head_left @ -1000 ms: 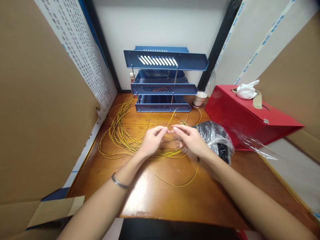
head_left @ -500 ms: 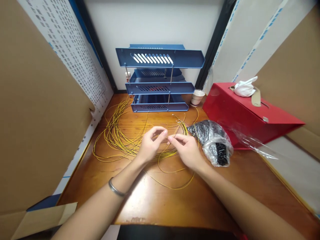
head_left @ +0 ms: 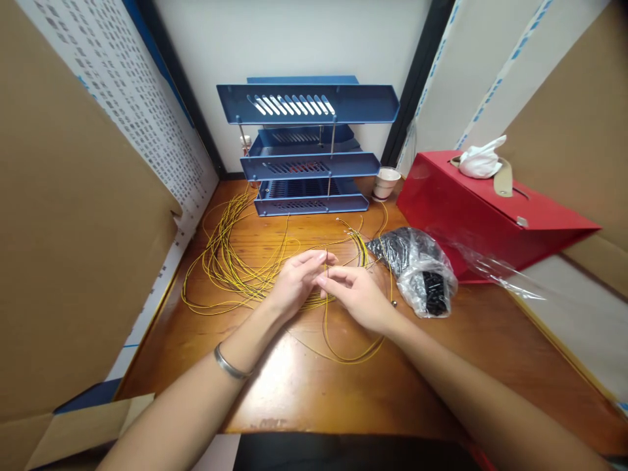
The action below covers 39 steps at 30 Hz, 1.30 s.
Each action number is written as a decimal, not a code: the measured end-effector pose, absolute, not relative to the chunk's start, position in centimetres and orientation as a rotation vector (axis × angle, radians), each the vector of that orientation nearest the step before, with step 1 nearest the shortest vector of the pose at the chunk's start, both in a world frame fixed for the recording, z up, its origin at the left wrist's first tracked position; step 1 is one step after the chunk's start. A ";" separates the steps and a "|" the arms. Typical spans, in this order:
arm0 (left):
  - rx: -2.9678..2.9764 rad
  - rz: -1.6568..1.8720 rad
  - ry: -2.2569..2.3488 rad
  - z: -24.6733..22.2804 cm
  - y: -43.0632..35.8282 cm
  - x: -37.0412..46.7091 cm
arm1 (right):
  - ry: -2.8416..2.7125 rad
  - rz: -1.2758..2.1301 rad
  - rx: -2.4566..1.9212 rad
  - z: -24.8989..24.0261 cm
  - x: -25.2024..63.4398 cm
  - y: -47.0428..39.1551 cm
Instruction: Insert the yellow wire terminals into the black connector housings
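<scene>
A large loose coil of thin yellow and dark wires [head_left: 223, 261] lies on the wooden table, reaching under both hands. My left hand [head_left: 297, 280], with a metal bangle on its wrist, pinches a thin wire between thumb and fingers. My right hand [head_left: 357, 291] meets it from the right, its thumb and fingertips closed on the same wire. From the fingers the wire hangs down and loops below the right hand. Several wire ends with small tips [head_left: 350, 233] fan out behind the hands.
Behind stands a blue three-tier tray rack [head_left: 309, 204], with a paper cup [head_left: 385, 184] beside it. At the right are a clear plastic bag of black items [head_left: 417, 268] and a red box [head_left: 441, 216] with a white tissue [head_left: 481, 159] on top. Cardboard [head_left: 73, 229] walls the left.
Both hands have moved slightly left and closer together, fingertips now overlapping. A wire now stands upright between them, and its loop hangs nearer the hands. The camera view has shifted slightly.
</scene>
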State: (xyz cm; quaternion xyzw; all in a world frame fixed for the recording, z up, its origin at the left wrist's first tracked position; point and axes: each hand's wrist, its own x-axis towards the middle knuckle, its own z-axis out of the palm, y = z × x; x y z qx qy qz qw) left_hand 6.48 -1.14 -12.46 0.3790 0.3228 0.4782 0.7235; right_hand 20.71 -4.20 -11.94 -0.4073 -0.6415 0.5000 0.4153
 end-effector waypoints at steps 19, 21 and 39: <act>0.809 1.203 0.808 -13.0 -0.1 6.7 | -2.107 0.420 -2.169 -9.6 37.3 -4.8; 0.817 1.199 0.810 -13.0 -0.1 6.7 | -2.127 0.390 -2.167 -9.8 36.9 -5.1; 0.929 1.222 0.872 -13.4 0.1 6.5 | -2.090 0.177 -2.183 -9.5 37.2 -5.6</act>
